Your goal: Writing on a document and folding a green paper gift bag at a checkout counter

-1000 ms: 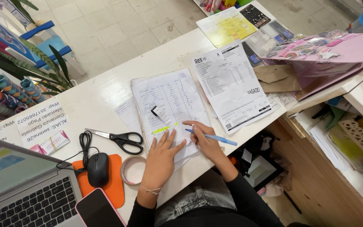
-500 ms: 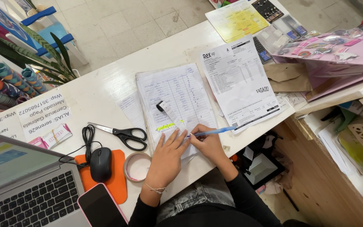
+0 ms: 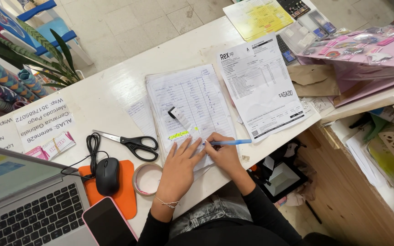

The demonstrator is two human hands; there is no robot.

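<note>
At centre frame, a right hand [image 3: 224, 155] grips a blue pen [image 3: 229, 142] over a handwritten ledger sheet [image 3: 192, 105], while the left hand [image 3: 181, 166] lies open, fingers flat on the sheet; scissors [image 3: 131, 143] lie just left.

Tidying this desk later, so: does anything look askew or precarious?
The printed sheet lies tilted, its lower corner past the counter edge. The phone overhangs the near edge beside the mouse pad.
</note>
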